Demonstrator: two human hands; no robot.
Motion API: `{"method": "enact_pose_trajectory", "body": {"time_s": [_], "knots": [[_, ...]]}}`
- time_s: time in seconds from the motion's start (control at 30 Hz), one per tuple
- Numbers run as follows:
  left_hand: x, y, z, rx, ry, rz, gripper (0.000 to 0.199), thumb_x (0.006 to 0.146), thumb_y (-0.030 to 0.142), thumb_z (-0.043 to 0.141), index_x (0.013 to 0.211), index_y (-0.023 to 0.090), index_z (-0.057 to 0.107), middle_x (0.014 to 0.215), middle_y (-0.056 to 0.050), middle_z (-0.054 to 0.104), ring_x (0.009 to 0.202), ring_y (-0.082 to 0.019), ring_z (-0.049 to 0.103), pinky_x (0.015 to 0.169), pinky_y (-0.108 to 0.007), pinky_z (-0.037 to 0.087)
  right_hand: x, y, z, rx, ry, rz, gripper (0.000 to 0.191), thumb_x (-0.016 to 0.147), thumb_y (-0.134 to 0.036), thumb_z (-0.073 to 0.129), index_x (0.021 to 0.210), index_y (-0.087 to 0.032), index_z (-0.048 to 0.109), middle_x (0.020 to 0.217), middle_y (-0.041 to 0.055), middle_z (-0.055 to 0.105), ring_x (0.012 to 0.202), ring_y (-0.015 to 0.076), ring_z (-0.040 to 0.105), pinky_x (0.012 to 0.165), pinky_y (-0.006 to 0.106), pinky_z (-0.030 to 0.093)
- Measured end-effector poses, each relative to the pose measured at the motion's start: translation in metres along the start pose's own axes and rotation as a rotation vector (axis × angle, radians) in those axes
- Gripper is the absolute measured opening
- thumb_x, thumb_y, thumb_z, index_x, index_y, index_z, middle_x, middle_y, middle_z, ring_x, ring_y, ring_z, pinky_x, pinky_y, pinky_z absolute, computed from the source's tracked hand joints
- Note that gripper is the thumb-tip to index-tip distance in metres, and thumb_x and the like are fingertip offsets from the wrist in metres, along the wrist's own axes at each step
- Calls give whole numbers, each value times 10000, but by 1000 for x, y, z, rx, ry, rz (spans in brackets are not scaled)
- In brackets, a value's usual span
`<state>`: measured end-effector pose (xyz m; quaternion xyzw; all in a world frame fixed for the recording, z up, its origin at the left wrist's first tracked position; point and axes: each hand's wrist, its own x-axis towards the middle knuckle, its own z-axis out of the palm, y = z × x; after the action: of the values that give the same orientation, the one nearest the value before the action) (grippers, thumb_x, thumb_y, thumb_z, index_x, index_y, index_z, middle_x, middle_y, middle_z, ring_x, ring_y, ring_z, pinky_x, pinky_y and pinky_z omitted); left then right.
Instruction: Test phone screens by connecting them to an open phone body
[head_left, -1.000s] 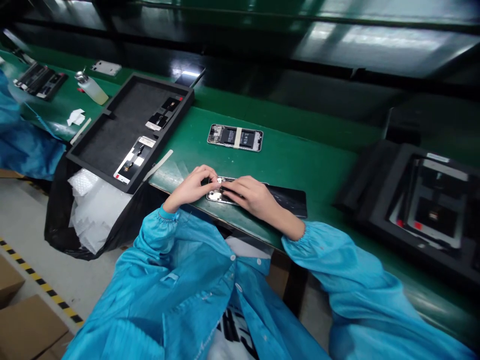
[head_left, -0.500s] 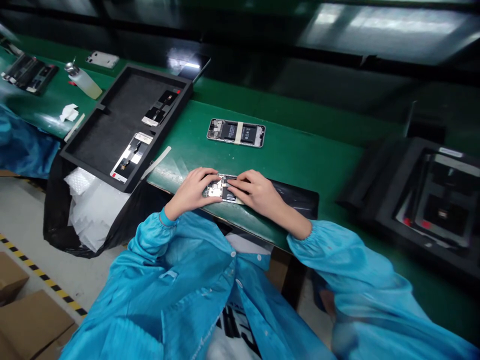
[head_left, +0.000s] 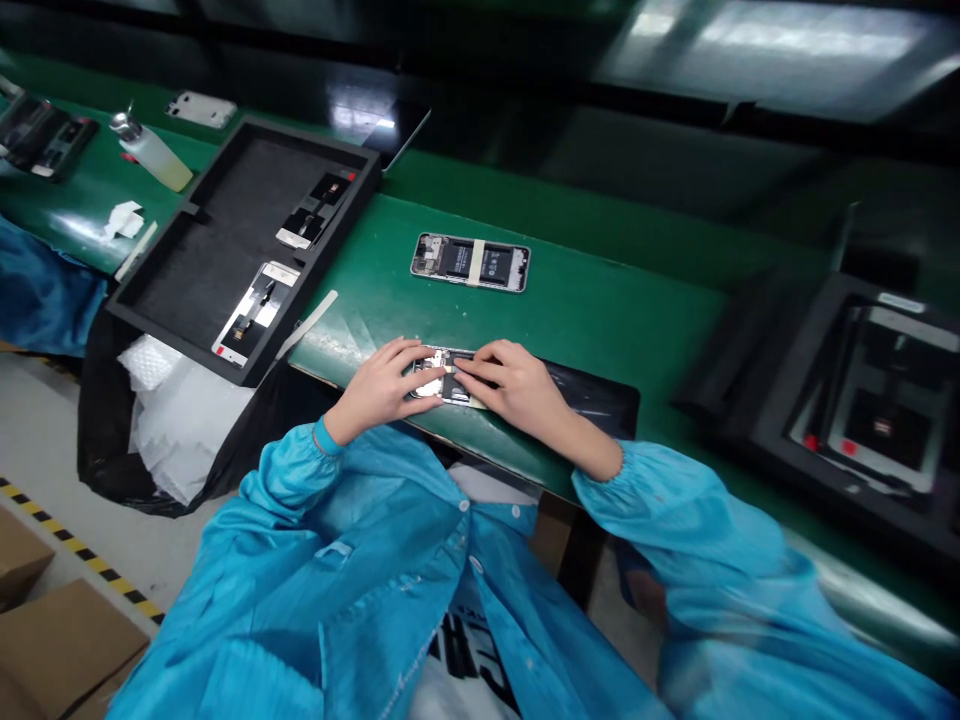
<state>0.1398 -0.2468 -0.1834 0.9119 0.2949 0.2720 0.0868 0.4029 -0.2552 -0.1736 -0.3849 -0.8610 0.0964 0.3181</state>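
An opened phone (head_left: 433, 386) lies at the bench's near edge, its pale board and dark battery facing up. My left hand (head_left: 380, 388) holds the phone's left end between thumb and fingers, with one finger stretched across the board. Over the battery side, the thumb and fingertips of my right hand (head_left: 521, 385) are pinched together. A small pale piece shows where the fingertips of both hands meet; I cannot make out its kind. The phone's right part is hidden under my right hand. Beyond lies another opened phone (head_left: 435, 257) with a cream strip of tape (head_left: 475, 262) across it.
A black foam tray (head_left: 225, 190) with phone screens stands left. A dark flat panel (head_left: 600, 398) lies beside my right wrist. More dark trays (head_left: 784, 375) with screens sit right. A liquid bottle (head_left: 154, 155) and a co-worker's blue sleeve (head_left: 45, 290) are far left.
One finger of my left hand has moved from the phone's edge onto its board, towards my right fingertips. My right hand stays almost in place. The view has shifted slightly.
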Motion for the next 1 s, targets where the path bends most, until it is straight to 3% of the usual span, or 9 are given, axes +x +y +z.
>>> {"method": "enact_pose_trajectory", "body": {"time_s": [0.23,0.57,1.0], "knots": [[5,1,-10,139,-117,56,442,1039,493,621,1361,195,677,1384,-161,677,1339,-329,620,1104,-531,584,-1,1,0,-46,-24,-24,323,1090,-372,565,1151,-170,810,932,97,696,861,226,634,758,378,491],[-4,-6,-4,77,-33,44,428,1028,514,643,1313,200,703,1325,-130,728,1365,-306,650,1138,-529,585,2,-2,-3,-98,-32,-87,274,1082,-305,586,1124,-165,817,905,90,675,831,214,604,720,359,474],[4,-1,-10,196,-65,127,467,1033,476,639,1383,166,655,1354,-148,699,1312,-327,640,1090,-496,595,-1,-2,0,-69,-5,-73,257,1074,-295,601,1113,-158,815,898,88,672,829,214,598,738,368,474]]}}
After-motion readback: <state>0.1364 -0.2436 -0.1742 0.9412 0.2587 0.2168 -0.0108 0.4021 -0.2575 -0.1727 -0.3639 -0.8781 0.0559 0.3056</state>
